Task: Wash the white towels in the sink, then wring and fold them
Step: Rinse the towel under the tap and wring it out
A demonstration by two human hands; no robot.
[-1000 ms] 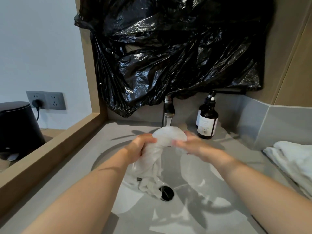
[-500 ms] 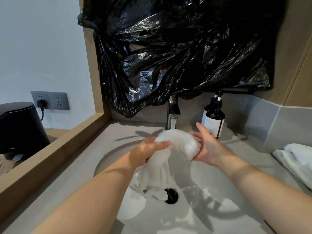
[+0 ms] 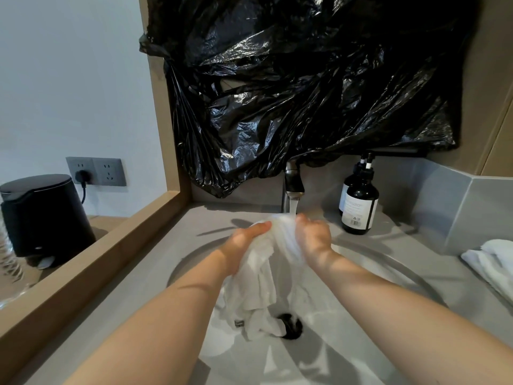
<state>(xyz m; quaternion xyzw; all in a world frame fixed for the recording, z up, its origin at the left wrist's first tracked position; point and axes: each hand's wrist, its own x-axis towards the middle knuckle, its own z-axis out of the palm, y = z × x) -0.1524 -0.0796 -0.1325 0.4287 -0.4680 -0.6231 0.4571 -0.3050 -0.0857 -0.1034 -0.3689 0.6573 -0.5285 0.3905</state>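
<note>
A wet white towel [image 3: 263, 276] hangs bunched over the grey sink [image 3: 388, 276], its top under the running faucet [image 3: 293, 184]. My left hand [image 3: 247, 240] grips the towel's left side, fingers curled into the cloth. On the towel's right side, my right hand [image 3: 313, 237] grips it just below the water stream. The towel's lower end trails down to the black drain [image 3: 291, 326]. More white towels [image 3: 494, 262] lie stacked on the counter at the right edge.
Dark soap bottles [image 3: 359, 201] stand right of the faucet. A black plastic bag [image 3: 305, 87] covers the wall above the sink. A wooden ledge [image 3: 91, 245] borders the counter on the left, with a black kettle [image 3: 44, 215] and a wall socket [image 3: 95, 171] beyond it.
My right hand has gone from an open palm against the bunched towel to a closed grip on it. Both hands have drawn closer together under the stream.
</note>
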